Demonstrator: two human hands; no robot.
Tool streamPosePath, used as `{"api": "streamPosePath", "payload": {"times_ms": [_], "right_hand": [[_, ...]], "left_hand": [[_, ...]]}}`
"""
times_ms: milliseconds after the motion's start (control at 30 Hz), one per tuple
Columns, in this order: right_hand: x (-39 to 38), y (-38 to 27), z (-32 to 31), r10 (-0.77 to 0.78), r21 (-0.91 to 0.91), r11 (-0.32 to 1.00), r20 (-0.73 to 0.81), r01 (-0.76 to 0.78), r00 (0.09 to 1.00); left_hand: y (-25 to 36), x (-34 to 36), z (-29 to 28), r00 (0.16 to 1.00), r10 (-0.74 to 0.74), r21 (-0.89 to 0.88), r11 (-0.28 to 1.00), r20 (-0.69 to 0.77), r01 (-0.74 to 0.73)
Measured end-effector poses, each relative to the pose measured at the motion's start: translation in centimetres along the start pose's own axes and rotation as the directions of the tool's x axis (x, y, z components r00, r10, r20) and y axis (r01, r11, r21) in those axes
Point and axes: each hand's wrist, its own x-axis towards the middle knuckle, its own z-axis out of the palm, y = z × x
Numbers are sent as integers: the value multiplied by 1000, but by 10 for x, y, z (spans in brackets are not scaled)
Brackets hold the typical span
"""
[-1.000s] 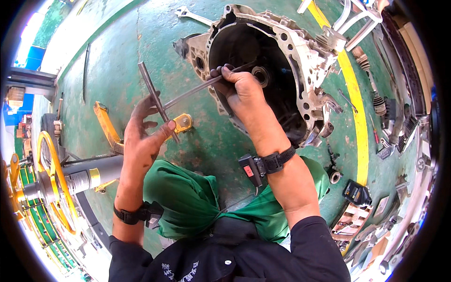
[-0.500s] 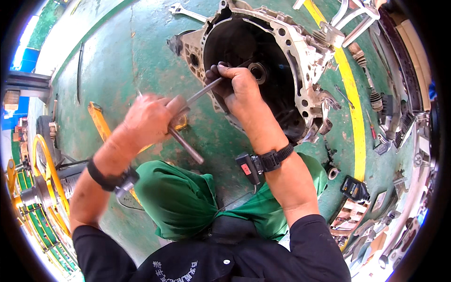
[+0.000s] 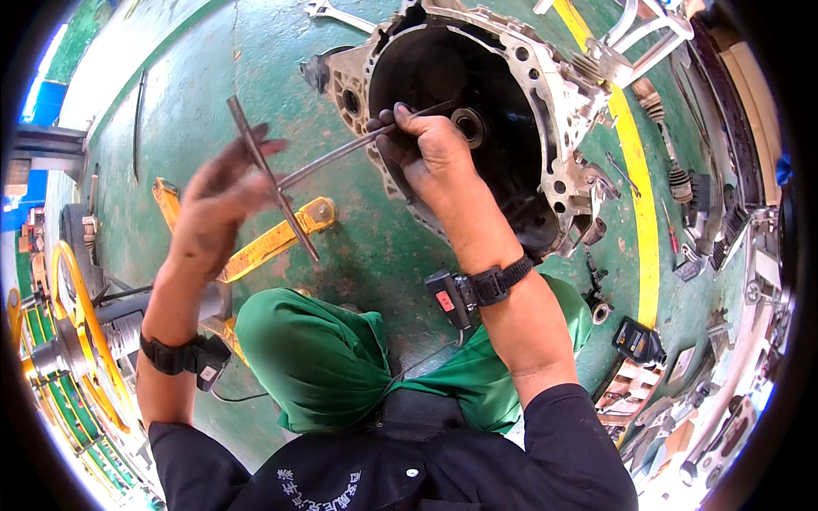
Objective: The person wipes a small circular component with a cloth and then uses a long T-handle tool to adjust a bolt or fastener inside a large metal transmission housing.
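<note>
A metal T-handle wrench (image 3: pixel 328 159) slants across the front of a gearbox housing (image 3: pixel 552 128). My right hand (image 3: pixel 430 149) is closed around its shaft at the housing's near left rim, fingers pinching the rod. A thin dark end points past the fingers into the housing's dark bell, towards the round bearing (image 3: pixel 466 126). At the wrench's other end, my left hand (image 3: pixel 226 183) is by the crossbar, fingers loose and spread, partly blurred. The crossbar runs in front of the fingers; whether they touch it is hard to tell.
A yellow metal arm (image 3: pixel 281 243) lies on the green floor between my left forearm and the housing. A combination wrench (image 3: pixel 339 17) lies beyond it. To the right are a drive shaft (image 3: pixel 669 145), a dark bottle (image 3: pixel 639 342) and several loose parts. A yellow-framed machine (image 3: pixel 77 298) stands left.
My left hand has let go of the crossbar and moved left, its fingers opening out. The crossbar has turned and shifted left. My right hand still grips the shaft at about the same place.
</note>
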Motion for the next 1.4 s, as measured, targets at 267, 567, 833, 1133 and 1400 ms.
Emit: {"api": "streamPosePath", "payload": {"times_ms": [267,567,833,1133,1400], "right_hand": [[-6,-2,9,-85,5,996,182,86,980],[2,4,4,-72,-21,997,150,76,986],[-1,6,7,-100,-22,994,198,106,975],[1,8,3,-110,-3,994,184,112,977],[-1,-3,8,-52,-21,998,201,57,978]], "left_hand": [[1,2,1,536,453,702,-474,712,-532],[9,5,-14,882,-463,-164,880,-83,446],[-15,-2,11,972,-200,-52,979,-123,195],[-4,1,5,538,817,815,159,208,-557],[3,-8,16,844,536,651,634,19,-417]]}}
